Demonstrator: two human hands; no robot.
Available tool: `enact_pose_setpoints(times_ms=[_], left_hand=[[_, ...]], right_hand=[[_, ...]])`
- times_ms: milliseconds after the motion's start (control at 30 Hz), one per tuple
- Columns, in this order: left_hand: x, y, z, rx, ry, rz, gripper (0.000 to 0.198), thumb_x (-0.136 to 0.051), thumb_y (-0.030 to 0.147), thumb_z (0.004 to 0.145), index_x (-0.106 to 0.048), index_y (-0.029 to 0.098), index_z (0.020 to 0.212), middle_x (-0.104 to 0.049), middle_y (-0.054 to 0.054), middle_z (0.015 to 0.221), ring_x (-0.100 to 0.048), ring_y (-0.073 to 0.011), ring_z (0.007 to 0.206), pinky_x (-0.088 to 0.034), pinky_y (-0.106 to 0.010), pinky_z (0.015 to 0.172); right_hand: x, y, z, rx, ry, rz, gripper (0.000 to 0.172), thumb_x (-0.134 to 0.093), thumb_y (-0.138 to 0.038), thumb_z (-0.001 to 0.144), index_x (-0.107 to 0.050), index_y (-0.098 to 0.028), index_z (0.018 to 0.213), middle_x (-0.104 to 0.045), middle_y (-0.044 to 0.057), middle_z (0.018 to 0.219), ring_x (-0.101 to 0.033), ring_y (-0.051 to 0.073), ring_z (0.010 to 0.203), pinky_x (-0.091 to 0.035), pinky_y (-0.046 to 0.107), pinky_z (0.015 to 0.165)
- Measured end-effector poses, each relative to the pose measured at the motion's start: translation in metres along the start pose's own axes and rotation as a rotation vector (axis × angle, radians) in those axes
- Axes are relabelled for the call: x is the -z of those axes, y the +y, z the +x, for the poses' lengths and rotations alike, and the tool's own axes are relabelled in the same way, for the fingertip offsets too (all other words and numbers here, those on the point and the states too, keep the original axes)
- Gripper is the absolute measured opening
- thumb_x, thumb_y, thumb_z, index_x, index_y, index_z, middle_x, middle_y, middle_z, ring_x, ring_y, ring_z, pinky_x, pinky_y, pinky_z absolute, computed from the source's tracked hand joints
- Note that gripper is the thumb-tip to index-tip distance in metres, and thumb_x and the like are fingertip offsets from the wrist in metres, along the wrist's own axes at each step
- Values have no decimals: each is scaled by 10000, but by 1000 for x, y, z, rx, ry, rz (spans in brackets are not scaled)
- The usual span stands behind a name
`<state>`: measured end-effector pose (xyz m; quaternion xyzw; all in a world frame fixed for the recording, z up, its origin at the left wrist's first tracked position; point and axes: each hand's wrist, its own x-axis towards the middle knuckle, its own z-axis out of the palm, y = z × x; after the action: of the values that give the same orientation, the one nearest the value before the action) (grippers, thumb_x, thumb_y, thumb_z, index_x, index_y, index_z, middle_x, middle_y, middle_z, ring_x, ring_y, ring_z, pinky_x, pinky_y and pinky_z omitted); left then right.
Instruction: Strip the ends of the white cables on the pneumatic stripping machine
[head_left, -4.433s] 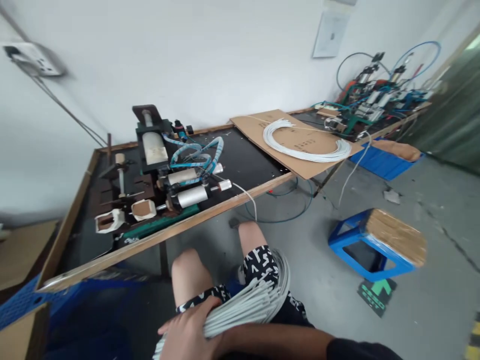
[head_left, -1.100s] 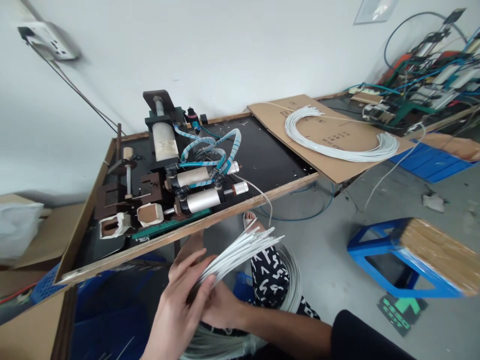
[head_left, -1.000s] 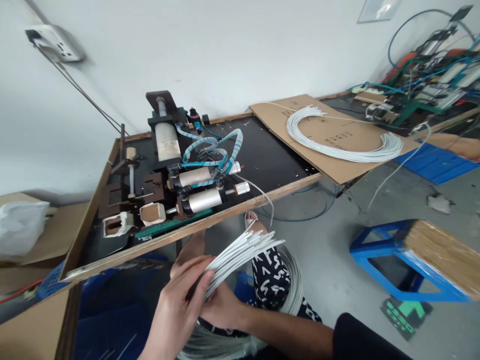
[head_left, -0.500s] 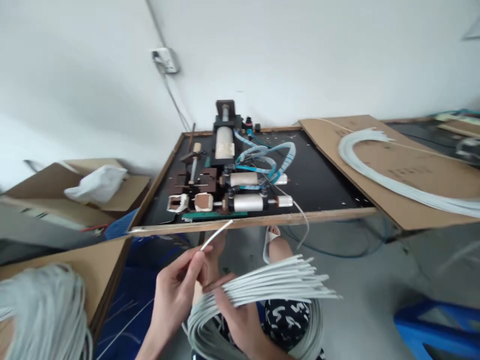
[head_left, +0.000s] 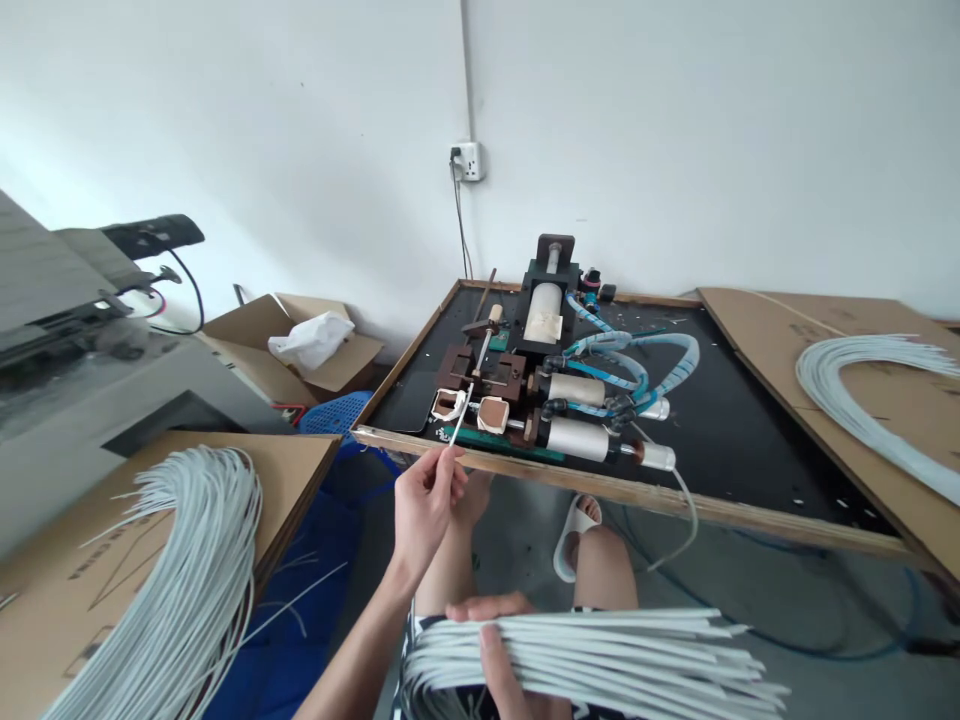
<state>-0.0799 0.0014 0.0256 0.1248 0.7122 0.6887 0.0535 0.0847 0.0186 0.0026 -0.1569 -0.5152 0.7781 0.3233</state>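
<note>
A single white wire (head_left: 459, 425) is being pinched between the thumb and fingertips of the left grip (head_left: 424, 505), having just been drawn out of the bundle of white wires (head_left: 592, 665), and it is now being kept apart from that bundle. The wire is being held up past the front edge of the surface (head_left: 637, 497), with its far end being seen beside a white holder (head_left: 448, 403) on the pneumatic machine (head_left: 570, 385); whether they are touching cannot be told. The bundle is being clasped low in view by the right grip (head_left: 487, 625), pressed closed around it, with the cut ends being fanned out to the right. A looped hank of wire (head_left: 191, 570) is being carried on a cardboard sheet (head_left: 45, 600) at the left, and a second hank (head_left: 847, 385) on a second cardboard sheet (head_left: 757, 325) at the right.
</note>
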Motion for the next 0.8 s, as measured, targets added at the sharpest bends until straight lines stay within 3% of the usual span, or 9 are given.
enact_pose_setpoints(times_ms=[233, 567, 800], left_hand=[[-10, -3, 0, 29, 3, 23, 484, -635, 580, 866, -731, 106, 896, -642, -44, 662, -563, -90, 553, -441, -132, 535], [-12, 2, 9, 58, 59, -41, 435, -665, 534, 836, -722, 106, 886, -663, -61, 671, -600, -113, 533, -437, -136, 484], [-12, 4, 11, 61, 87, -26, 456, -676, 536, 812, -728, 90, 891, -665, -75, 662, -606, -124, 527, -448, -134, 477]], right_hand=[[1, 13, 0, -36, 0, 62, 289, -645, -518, 990, -684, -236, 938, -737, 5, 937, -703, 124, 883, -542, 218, 887], [7, 8, 3, -125, 51, -1, 393, -643, -605, 958, -681, -217, 918, -732, 38, 949, -710, 176, 913, -559, 269, 879], [11, 15, 7, -40, 47, 11, 315, -626, -535, 997, -685, -232, 941, -736, 10, 944, -706, 141, 906, -538, 236, 878]])
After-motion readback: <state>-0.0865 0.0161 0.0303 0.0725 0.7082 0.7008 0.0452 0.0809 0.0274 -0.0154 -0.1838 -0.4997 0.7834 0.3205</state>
